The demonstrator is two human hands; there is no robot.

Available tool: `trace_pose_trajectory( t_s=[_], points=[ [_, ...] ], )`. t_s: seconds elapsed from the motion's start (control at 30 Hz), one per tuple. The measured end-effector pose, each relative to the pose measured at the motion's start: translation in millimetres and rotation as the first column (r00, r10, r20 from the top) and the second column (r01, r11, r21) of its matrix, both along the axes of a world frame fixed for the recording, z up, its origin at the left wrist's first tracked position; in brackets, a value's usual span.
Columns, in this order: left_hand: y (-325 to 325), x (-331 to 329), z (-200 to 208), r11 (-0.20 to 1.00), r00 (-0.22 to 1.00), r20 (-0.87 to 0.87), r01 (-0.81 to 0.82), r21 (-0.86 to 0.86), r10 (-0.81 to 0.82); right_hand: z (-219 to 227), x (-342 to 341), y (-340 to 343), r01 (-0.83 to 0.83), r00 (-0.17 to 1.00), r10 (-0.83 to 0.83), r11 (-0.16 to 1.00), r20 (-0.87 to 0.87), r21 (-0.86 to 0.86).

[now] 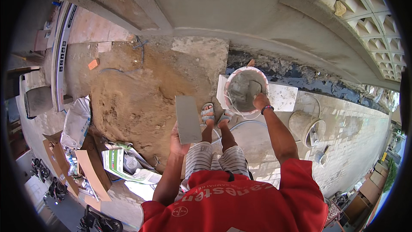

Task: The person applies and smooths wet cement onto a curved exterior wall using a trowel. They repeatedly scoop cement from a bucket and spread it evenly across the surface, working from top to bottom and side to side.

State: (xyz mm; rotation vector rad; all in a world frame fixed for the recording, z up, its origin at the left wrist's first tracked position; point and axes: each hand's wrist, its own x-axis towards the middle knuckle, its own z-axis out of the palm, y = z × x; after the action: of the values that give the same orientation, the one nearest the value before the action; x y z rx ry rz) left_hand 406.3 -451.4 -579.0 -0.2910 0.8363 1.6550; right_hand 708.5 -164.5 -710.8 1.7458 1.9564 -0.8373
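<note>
My left hand (177, 144) is closed on the near end of a flat grey rectangular board (187, 118), held in front of my left leg. Whether the board has a handle underneath is hidden. My right hand (261, 101) reaches over the near right rim of a whitish bucket (228, 81). Its fingers are wrapped round the handle of a trowel (255, 88), whose blade dips into wet grey mortar (241, 89). The bucket stands on a white slab (283, 97) at the foot of the wall, just ahead of my feet.
A rendered wall (223, 4) rises ahead, with vent blocks (369, 25) at right. Left lie a sand heap (128, 103), an orange brick piece (93, 64), a white sack (76, 122) and cardboard boxes (92, 167). A tipped bucket (302, 124) and a hose (249, 123) are at right.
</note>
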Motion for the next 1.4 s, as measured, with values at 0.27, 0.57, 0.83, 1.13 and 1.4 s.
trace_pose_trajectory(
  t_s=[0.27, 0.57, 0.83, 1.13, 1.4],
  points=[
    [9, -1, 2, 0.996, 1.0, -0.018, -0.009, -0.09, 0.007, -54, 36, 4, -0.34, 0.928, 0.316, 0.934, -0.197, -0.106],
    [16, 6, -9, 0.999, 0.996, -0.081, 0.027, 0.019, -0.026, 30, -26, 3, -0.193, 0.98, 0.195, 0.98, 0.042, -0.058],
    [25, 14, -4, 1.0, 0.997, -0.071, 0.019, -0.005, -0.019, -5, -19, 11, -0.303, 0.951, 0.295, 0.948, -0.092, -0.096],
    [35, 19, -2, 0.997, 1.0, -0.009, -0.007, -0.075, 0.006, 6, -30, 25, 0.035, 0.946, -0.175, 0.891, -0.272, -0.452],
    [58, 33, -14, 0.994, 0.993, 0.092, 0.084, -0.067, -0.078, 23, 14, -3, 0.132, 0.837, -0.398, 0.813, -0.375, -0.567]
  ],
)
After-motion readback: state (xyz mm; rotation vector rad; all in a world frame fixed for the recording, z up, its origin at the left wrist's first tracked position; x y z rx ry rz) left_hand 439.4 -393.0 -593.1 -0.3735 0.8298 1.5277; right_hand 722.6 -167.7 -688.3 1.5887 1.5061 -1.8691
